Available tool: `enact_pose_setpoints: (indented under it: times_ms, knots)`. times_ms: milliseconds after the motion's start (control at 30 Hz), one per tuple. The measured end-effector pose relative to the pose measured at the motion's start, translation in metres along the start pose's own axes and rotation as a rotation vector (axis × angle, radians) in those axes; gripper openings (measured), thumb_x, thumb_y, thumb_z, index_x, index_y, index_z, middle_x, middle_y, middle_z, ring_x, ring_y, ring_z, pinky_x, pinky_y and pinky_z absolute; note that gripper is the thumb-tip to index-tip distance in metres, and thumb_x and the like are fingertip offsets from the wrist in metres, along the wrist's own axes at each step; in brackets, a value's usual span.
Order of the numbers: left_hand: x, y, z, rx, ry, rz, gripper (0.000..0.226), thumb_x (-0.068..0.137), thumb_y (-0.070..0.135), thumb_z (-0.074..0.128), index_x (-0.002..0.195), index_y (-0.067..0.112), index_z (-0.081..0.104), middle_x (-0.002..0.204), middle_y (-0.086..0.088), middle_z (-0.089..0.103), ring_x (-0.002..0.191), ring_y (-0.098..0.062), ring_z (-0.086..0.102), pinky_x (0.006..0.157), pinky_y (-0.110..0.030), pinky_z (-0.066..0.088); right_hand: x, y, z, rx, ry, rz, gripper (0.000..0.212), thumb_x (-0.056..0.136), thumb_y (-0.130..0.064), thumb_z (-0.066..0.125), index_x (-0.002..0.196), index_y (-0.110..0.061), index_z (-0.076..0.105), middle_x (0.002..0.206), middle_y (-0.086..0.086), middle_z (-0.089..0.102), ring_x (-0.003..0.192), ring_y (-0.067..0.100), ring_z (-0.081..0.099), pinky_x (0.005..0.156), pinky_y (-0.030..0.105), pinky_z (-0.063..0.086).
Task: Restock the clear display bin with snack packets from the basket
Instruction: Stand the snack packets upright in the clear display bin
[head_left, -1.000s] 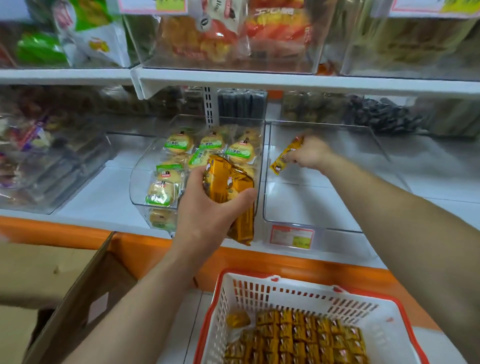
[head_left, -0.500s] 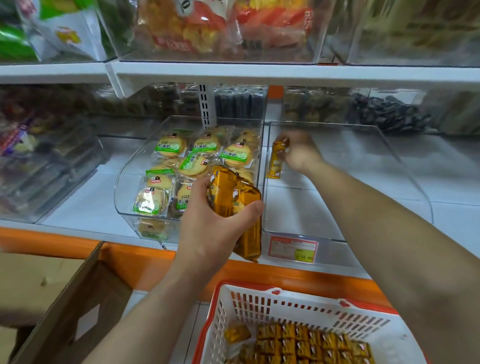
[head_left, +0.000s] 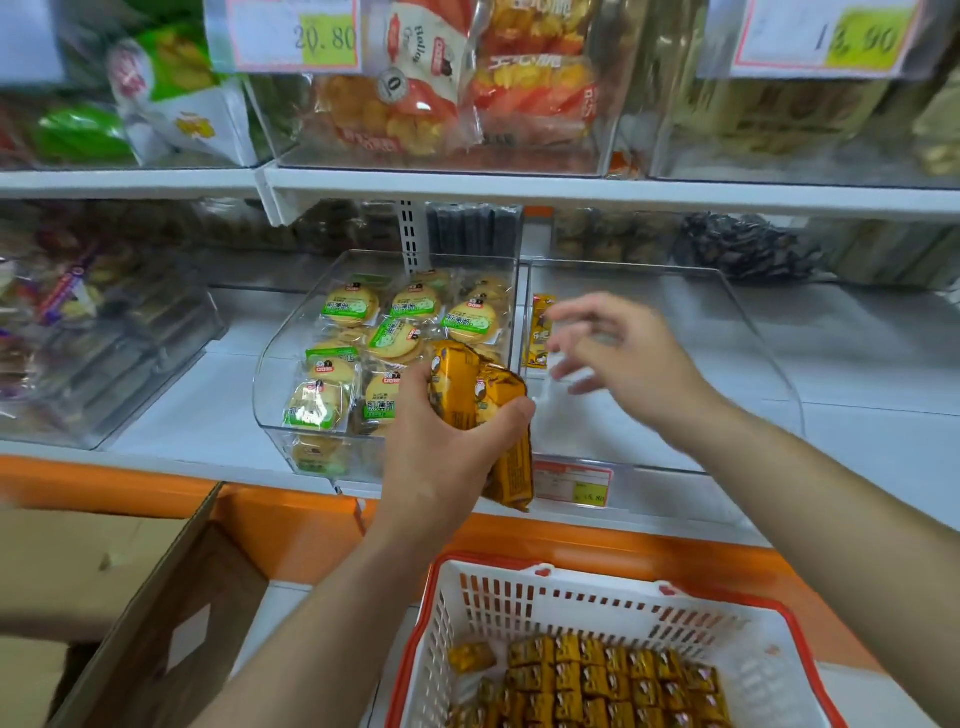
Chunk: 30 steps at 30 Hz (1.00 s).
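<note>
Lone orange packet (head_left: 540, 332) inside bin (head_left: 623, 436), far left

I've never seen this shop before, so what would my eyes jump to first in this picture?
Most likely the left hand in the middle, gripping a bunch of orange snack packets. Just right of it, the open right hand hovers over the nearly bare clear display bin, where one orange packet stands against the left wall. Below, a white basket with a red rim holds rows of the same packets.
</note>
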<state>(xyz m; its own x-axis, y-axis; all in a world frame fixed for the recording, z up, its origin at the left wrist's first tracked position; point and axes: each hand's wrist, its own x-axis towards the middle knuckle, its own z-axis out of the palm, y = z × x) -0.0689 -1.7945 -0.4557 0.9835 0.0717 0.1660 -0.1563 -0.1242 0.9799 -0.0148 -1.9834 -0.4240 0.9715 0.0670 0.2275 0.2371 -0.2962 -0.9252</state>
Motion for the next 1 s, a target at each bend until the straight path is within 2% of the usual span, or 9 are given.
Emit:
enact_pose_setpoints:
  times_ms: [100,200,400,467,533,633,700,867,1000]
  knots:
    - [-0.011,0.011,0.008,-0.058,-0.003,-0.021,0.048,0.075,0.043,0.084,0.111,0.027,0.056,0.085,0.011,0.074,0.074,-0.005,0.072,0.060,-0.019,0.057,-0.068,-0.027,0.010,0.024,-0.231,0.032,0.051,0.075,-0.036,0.070,0.118,-0.058,0.054,0.108,-0.023,0.061,0.086,0.010,0.070,0.068,0.027,0.060]
    - [-0.022,0.022,0.018,-0.135,-0.013,-0.078,0.055,0.073,0.047,0.085,0.113,0.020,0.060,0.083,0.008,0.075,0.073,-0.006,0.073,0.059,-0.018,0.056,-0.097,-0.028,0.019,-0.134,-0.189,0.014,0.075,0.068,-0.051,0.081,0.132,-0.058,0.042,0.114,-0.029,0.053,0.088,0.001,0.066,0.072,0.017,0.056]
    - [-0.032,0.036,0.014,-0.335,-0.089,-0.277,0.012,0.103,0.031,0.052,0.107,0.030,0.063,0.105,-0.012,0.072,0.087,-0.028,0.073,0.065,-0.041,0.061,-0.106,-0.028,-0.001,0.337,-0.058,0.196,0.054,0.086,-0.012,0.075,0.133,-0.033,0.058,0.107,0.001,0.075,0.093,0.023,0.074,0.071,0.033,0.059]
    - [-0.035,0.035,0.014,-0.292,-0.098,-0.259,0.019,0.103,0.027,0.054,0.120,0.032,0.060,0.106,-0.001,0.070,0.099,-0.023,0.070,0.088,-0.048,0.060,-0.111,-0.025,-0.006,0.402,-0.060,0.220,0.049,0.087,-0.014,0.074,0.130,-0.034,0.060,0.109,0.004,0.074,0.097,0.029,0.073,0.078,0.044,0.060]
    - [-0.040,0.032,0.017,-0.279,-0.141,-0.219,0.028,0.103,0.027,0.057,0.129,0.037,0.058,0.099,0.013,0.075,0.103,-0.017,0.071,0.095,-0.047,0.057,-0.115,-0.022,-0.008,0.403,-0.051,0.237,0.050,0.085,-0.018,0.075,0.130,-0.034,0.059,0.110,0.004,0.074,0.099,0.029,0.072,0.083,0.050,0.059]
    - [-0.044,0.033,0.018,-0.254,-0.189,-0.144,0.029,0.103,0.024,0.057,0.100,0.049,0.071,0.093,0.015,0.078,0.091,-0.012,0.076,0.074,-0.031,0.062,-0.116,-0.022,-0.010,0.437,-0.037,0.252,0.057,0.080,-0.023,0.078,0.131,-0.033,0.057,0.111,0.004,0.074,0.099,0.029,0.073,0.085,0.051,0.059]
    - [-0.042,0.033,0.018,-0.220,-0.172,-0.105,0.020,0.102,0.021,0.060,0.106,0.038,0.070,0.091,0.012,0.078,0.084,-0.011,0.076,0.064,-0.023,0.060,-0.116,-0.022,-0.010,0.490,-0.039,0.260,0.060,0.075,-0.023,0.079,0.130,-0.033,0.059,0.111,0.008,0.073,0.098,0.031,0.073,0.083,0.050,0.059]
    - [-0.039,0.031,0.018,-0.121,-0.131,-0.063,0.020,0.096,0.021,0.069,0.116,0.020,0.065,0.093,0.001,0.078,0.084,-0.015,0.076,0.066,-0.028,0.062,-0.111,-0.019,-0.006,0.573,-0.041,0.300,0.040,0.093,-0.009,0.063,0.122,-0.035,0.068,0.096,0.010,0.072,0.090,0.025,0.072,0.077,0.045,0.060]
    - [-0.026,0.025,0.004,-0.035,-0.081,-0.013,0.009,0.095,0.021,0.069,0.103,0.019,0.067,0.088,-0.001,0.077,0.079,-0.016,0.075,0.066,-0.026,0.061,-0.083,-0.012,-0.016,0.192,0.134,0.226,0.033,0.097,-0.019,0.057,0.123,-0.038,0.066,0.105,0.001,0.063,0.073,0.009,0.066,0.057,0.034,0.059]
